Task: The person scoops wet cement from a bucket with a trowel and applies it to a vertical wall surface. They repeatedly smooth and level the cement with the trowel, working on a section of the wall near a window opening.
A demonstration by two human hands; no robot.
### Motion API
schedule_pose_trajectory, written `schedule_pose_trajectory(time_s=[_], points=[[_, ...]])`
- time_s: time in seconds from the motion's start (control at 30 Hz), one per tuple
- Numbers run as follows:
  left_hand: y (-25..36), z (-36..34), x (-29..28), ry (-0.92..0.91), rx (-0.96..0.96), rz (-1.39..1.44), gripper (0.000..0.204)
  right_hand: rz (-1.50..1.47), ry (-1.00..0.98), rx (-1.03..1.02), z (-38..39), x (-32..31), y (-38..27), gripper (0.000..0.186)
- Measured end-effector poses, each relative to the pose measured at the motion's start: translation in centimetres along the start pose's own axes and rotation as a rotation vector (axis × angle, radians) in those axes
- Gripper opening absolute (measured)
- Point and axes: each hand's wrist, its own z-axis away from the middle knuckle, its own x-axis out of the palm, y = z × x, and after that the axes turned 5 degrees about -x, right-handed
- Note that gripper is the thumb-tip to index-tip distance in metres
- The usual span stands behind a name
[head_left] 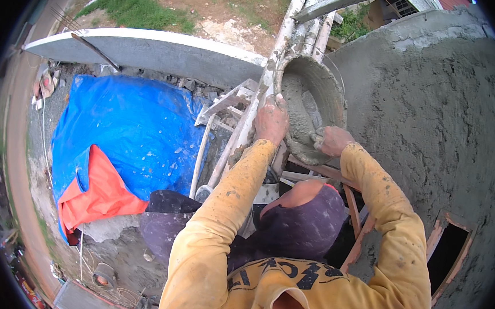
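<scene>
Yellow shirt (301,284) nearest, mud-spotted sleeves reaching forward. Bucket (336,92) is up front on the scaffold poles (272,76), mouth tilted toward the person, wet cement (294,103) inside. Left hand (273,122) clamped on the near-left rim. Right hand (335,141) at the near-right rim, fingers curled; can't tell if they grip the rim or something inside. Grey plastered wall (434,110) right, blue tarp (132,126) on the ground left.
</scene>
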Motion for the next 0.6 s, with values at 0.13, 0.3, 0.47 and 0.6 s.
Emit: schedule_pose_trajectory(time_s=[0.13,0.3,0.47,0.6], points=[[-0.1,-0.3,-0.4,0.012,-0.010,0.016,0.043,-0.584,-0.120,0.027,1.7,-1.1,2.1,0.035],[-0.2,-0.4,-0.9,0.019,0.003,0.010,0.041,-0.175,0.300,-0.181,2.4,-5.7,5.7,0.038],[-0.2,-0.8,-0.4,0.032,0.074,0.014,0.041,0.406,0.019,0.030,-0.6,-9.1,1.9,0.029],[0.1,-1.1,0.2,0.025,0.033,0.031,0.040,0.358,-0.096,-0.060,1.0,-2.8,-2.2,0.029]])
